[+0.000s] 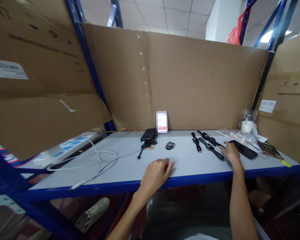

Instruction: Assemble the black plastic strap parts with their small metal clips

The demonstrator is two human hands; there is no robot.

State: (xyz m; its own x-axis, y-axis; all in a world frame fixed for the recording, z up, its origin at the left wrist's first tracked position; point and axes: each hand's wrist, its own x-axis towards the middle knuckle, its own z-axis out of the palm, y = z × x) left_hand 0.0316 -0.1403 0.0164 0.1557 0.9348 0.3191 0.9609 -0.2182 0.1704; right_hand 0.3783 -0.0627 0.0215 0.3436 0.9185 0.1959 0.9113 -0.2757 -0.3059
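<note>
Right hand (pixel 231 153), black straps (pixel 210 147) at its left

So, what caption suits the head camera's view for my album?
Right hand beside black watch-like bands, left hand near the blue edge of a grey tabletop.

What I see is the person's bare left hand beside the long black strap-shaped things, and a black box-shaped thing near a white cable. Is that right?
Not quite: the head view shows the bare right hand beside the long black strap-shaped things. The bare left hand is by the blue front table edge. The black box-shaped thing is indeed near the white cable.
</note>
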